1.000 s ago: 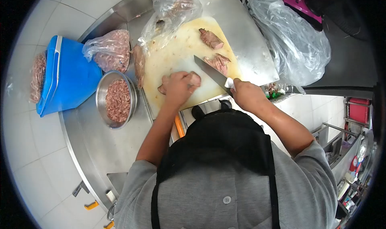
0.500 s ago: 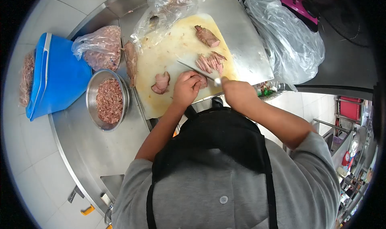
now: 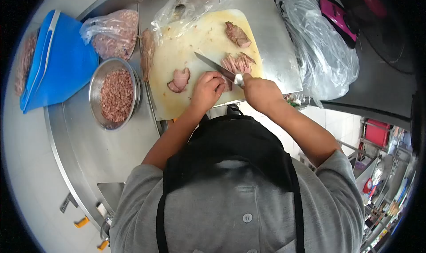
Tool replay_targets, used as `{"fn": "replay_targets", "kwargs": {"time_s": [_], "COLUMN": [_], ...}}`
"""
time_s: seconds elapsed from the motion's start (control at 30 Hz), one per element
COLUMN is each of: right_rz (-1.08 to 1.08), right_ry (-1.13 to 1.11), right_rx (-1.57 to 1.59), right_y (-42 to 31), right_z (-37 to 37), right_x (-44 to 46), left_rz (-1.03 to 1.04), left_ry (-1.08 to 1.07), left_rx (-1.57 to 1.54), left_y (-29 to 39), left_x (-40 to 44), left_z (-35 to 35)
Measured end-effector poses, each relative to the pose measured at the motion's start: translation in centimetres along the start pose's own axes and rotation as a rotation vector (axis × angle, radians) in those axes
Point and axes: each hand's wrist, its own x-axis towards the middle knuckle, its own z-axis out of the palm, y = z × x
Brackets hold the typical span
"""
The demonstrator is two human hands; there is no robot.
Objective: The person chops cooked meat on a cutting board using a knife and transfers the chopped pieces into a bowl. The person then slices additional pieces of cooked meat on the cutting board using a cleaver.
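My right hand (image 3: 262,93) is wrapped around the handle of a kitchen knife (image 3: 212,64), whose blade points up and left across the cutting board (image 3: 168,106). My left hand (image 3: 208,91) has its fingers curled on a piece of cooked meat (image 3: 228,85) beside the blade, mostly hidden by the fingers and knife. Just beyond the blade lies a pile of thin meat strips (image 3: 238,63). Left of my left hand are a few flat meat slices (image 3: 179,81). A larger chunk of meat (image 3: 238,34) rests near the board's far right corner.
A long piece of meat (image 3: 147,53) lies along the board's left edge. Further left are a metal colander (image 3: 94,93) of diced meat, a bag of minced meat (image 3: 117,33) and a blue container (image 3: 66,66). Clear plastic bags (image 3: 315,44) lie at right, another bag (image 3: 186,9) at the back.
The knife blade now shows its broad side more, lying close against the strips. Both hands stay nearly in place over the meat. The whole view has shifted slightly with my head.
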Motion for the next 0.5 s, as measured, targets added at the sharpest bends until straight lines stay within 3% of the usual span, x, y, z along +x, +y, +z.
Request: {"fn": "replay_targets", "kwargs": {"time_s": [0.1,0.17,0.3,0.5], "right_rz": [-0.003,0.141,0.029,0.059], "right_ry": [0.001,-0.161,0.026,-0.065], "right_rx": [-0.009,-0.076,0.03,-0.035], "right_y": [-0.4,-0.6,0.0,-0.5], "right_z": [-2.3,-2.8,2.4,-2.1], "right_x": [-2.8,-4.6,-0.6,-3.0], "left_rz": [-0.004,0.007,-0.015,-0.056], "left_ry": [0.056,0.046,0.019,-0.083], "left_rx": [-0.04,-0.03,-0.028,-0.06], "left_y": [-0.2,-0.3,-0.5,-1.3], "left_x": [-0.1,-0.3,-0.1,-0.2], "left_z": [-0.1,0.4,-0.1,-1.3]}}
